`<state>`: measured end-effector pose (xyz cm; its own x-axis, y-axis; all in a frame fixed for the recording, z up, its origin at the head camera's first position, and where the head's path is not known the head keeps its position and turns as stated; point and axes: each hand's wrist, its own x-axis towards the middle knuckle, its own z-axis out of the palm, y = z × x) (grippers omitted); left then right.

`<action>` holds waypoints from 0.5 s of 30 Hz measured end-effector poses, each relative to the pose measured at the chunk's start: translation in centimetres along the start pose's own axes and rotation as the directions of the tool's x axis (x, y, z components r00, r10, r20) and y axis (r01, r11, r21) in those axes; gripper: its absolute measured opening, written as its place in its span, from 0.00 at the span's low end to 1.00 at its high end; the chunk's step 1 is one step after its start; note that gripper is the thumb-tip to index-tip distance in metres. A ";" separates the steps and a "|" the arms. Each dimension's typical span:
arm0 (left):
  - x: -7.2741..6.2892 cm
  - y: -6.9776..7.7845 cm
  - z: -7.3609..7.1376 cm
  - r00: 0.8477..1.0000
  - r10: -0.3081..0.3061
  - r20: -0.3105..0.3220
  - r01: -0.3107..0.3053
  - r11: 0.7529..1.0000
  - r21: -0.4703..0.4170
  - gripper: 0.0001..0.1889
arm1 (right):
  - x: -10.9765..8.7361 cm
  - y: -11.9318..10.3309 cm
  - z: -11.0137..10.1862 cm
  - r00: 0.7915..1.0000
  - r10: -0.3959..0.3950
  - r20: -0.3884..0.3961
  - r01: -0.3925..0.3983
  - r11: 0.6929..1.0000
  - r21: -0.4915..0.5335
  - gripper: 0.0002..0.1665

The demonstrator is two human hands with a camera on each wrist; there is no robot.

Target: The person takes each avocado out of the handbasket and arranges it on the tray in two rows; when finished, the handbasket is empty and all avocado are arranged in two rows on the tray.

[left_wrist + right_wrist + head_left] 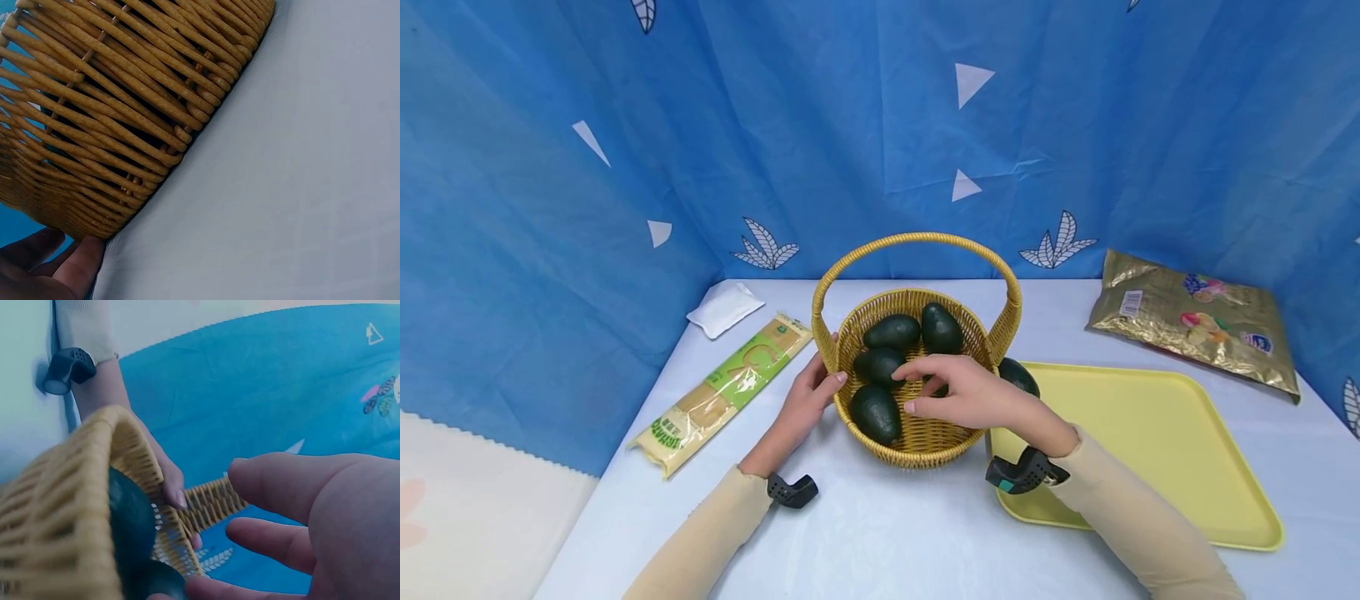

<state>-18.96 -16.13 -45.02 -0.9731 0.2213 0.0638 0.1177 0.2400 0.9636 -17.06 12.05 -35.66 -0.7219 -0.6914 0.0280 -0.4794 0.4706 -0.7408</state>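
A yellow wicker basket (916, 458) with a tall arched handle stands on the table, holding several dark green avocados (876, 414). My left hand (808, 400) grips the basket's left side near the foot of the handle; in the left wrist view its fingers (81, 265) press the woven wall. Over the basket's inside reaches my right hand (962, 390), thumb and fingers spread apart, fingertips beside the middle-left avocado (878, 367). Another avocado (936, 387) is partly hidden beneath that hand. In the right wrist view, the lower fingertips overlap an avocado (156, 581).
Right of the basket lies a yellow tray (1135, 450), with one avocado (1018, 377) at its far-left corner. A gold bag (1198, 321) lies behind the tray. To the left are a noodle packet (726, 392) and a small white packet (725, 308). Blue cloth (880, 142) hangs behind.
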 end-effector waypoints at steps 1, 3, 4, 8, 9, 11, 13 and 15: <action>0.0 0.0 0.0 1.000 0.000 0.001 0.000 1.000 0.001 0.34 | 0.3 0.0 0.2 1.000 -0.001 0.010 0.001 1.000 -0.002 0.27; 0.1 -0.1 0.0 1.000 -0.004 0.004 0.004 1.000 0.000 0.35 | 0.7 -0.1 0.7 1.000 0.005 0.025 -0.004 1.000 -0.012 0.27; 0.2 -0.2 -0.1 1.000 -0.008 0.006 0.008 1.000 0.000 0.34 | 0.9 -0.2 0.9 0.999 0.009 0.032 -0.008 1.000 -0.019 0.27; 0.3 -0.4 -0.1 1.000 -0.028 0.009 0.028 1.000 -0.001 0.34 | 1.3 -0.2 1.6 0.999 0.019 0.041 -0.017 0.998 -0.058 0.26; 0.3 -0.5 -0.2 0.999 -0.033 0.009 0.033 0.999 0.002 0.34 | 1.4 -0.2 1.8 0.999 0.023 0.042 -0.020 0.998 -0.064 0.26; 0.3 -0.5 -0.2 0.999 -0.040 0.007 0.040 0.999 0.002 0.34 | 1.5 -0.2 2.2 0.998 0.034 0.048 -0.030 0.997 -0.070 0.27; 0.3 -0.6 -0.1 0.999 -0.041 0.007 0.041 0.999 0.003 0.34 | 1.5 -0.2 2.6 0.998 0.042 0.051 -0.038 0.996 -0.084 0.28; 0.3 -0.5 -0.1 0.999 -0.040 0.004 0.040 0.999 0.001 0.34 | 1.6 -0.1 2.9 0.997 0.053 0.057 -0.048 0.994 -0.095 0.29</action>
<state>-19.31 -16.27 -45.48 -0.9762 0.2157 0.0238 0.0788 0.2499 0.9651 -16.73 9.29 -37.54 -0.7170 -0.6953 -0.0495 -0.4899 0.5532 -0.6738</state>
